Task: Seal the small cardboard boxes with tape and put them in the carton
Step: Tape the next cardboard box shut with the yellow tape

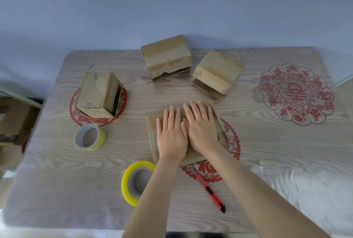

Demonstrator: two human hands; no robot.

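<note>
– Grip: left hand (172,132) and right hand (202,129), both flat, fingers straight and close together, set side by side. Palms press down on the near box (151,123) at centre frame. Nothing is pinched.
– Step in hand?
– By my reading, the flaps are held shut ahead of taping. Whether a strip lies under the palms, cannot tell.
– Item location relative to the grip?
– Directly beneath both palms, with bare cardboard showing along its left side. Entry, lower tape roll (138,180): lower centre, just left of the left forearm and partly behind it. Entry, left tape roll (88,136): left of centre, apart from the hands. Entry, utility knife (210,190): lower centre, between the forearms.
– Other stock?
– Three small boxes: left box (97,94), middle left; back box (166,56), upper centre; right box (217,73), just right of that. All show loose or open ends and sit well apart from the hands.
– Next move calls for?
– Likely one hand holding the flaps down while the other fetches a roll. As for the carton, it is not clearly in view. A brown blur at the left edge could be it; cannot tell.
</note>
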